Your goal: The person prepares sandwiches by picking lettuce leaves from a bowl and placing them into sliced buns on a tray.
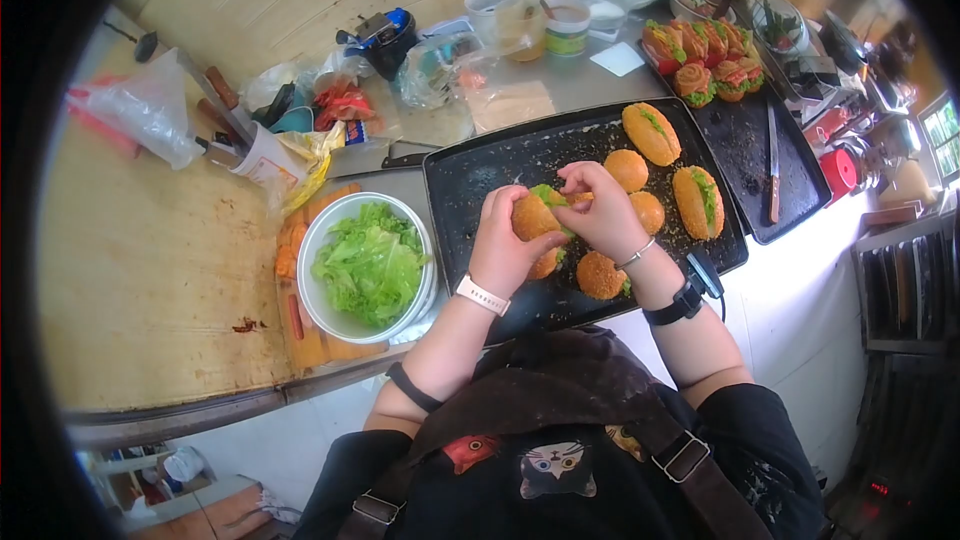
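My left hand (pixel 500 250) is closed around a round, crumb-topped bun (pixel 530 219), held over the black baking tray (pixel 465 185). At the bun's open side, my right hand (pixel 608 215) pinches a piece of green lettuce (pixel 547 194), its fingertips close to the left hand's. Part of the lettuce sticks out of the bun. Beneath and beside the hands lie more round buns, among them a crumbed bun (pixel 602 276) and a smooth bun (pixel 627 170). Two long rolls, one a lettuce-filled roll (pixel 699 202), lie along the tray's right side.
Left of the tray stands a white bowl (pixel 309 285) of lettuce leaves (pixel 370 270) on a wooden board (pixel 345 350). A large knife (pixel 405 161) lies behind it. A second tray (pixel 800 190) at right carries filled buns (pixel 700 45) and a knife (pixel 773 165). Tubs (pixel 567 28) line the back.
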A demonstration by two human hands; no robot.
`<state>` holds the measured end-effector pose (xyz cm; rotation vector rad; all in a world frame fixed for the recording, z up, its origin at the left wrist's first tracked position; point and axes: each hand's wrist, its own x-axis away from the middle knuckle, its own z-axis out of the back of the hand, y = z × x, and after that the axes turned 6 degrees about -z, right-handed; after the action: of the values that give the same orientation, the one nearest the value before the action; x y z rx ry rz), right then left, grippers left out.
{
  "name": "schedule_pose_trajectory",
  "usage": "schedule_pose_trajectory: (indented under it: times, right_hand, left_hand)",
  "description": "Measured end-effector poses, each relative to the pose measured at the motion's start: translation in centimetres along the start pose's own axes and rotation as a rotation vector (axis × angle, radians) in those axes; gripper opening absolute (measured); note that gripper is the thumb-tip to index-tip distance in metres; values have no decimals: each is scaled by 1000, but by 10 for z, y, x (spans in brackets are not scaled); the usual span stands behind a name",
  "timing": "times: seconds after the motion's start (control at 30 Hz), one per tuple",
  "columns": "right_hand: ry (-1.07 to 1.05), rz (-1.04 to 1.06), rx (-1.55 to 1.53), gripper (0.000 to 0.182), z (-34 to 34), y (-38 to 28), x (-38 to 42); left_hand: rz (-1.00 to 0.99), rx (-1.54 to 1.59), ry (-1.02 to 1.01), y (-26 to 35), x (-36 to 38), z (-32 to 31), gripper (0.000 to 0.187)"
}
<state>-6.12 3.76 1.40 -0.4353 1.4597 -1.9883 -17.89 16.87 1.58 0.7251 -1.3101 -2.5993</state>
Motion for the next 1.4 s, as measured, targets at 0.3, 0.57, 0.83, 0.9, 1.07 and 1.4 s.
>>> schedule_pose_trajectory:
  times: [0.3, 0.57, 0.83, 0.9, 1.07, 1.4]
  right_hand:
    - [-123, -338, -542, 27, -8, 17, -15]
    - [-178, -401, -454, 39, -26, 24, -15]
    - [-44, -446, 293, 50, -60, 106, -98]
    - [110, -93, 400, 48, -73, 105, -105]
    - [-255, 397, 273, 41, -141, -21, -81]
    - [-733, 739, 716, 27, -221, -67, -72]
  left_hand:
    - [-22, 36, 83, -8, -2, -8, 69]
    - [29, -136, 100, -10, 2, -2, 88]
    - [-12, -252, 154, 1, 56, 55, 43]
    - [8, -295, 204, 2, 81, 76, 37]
    - [181, -270, 383, -4, 158, 105, 22]
    - [269, -286, 578, -1, 205, 127, 17]
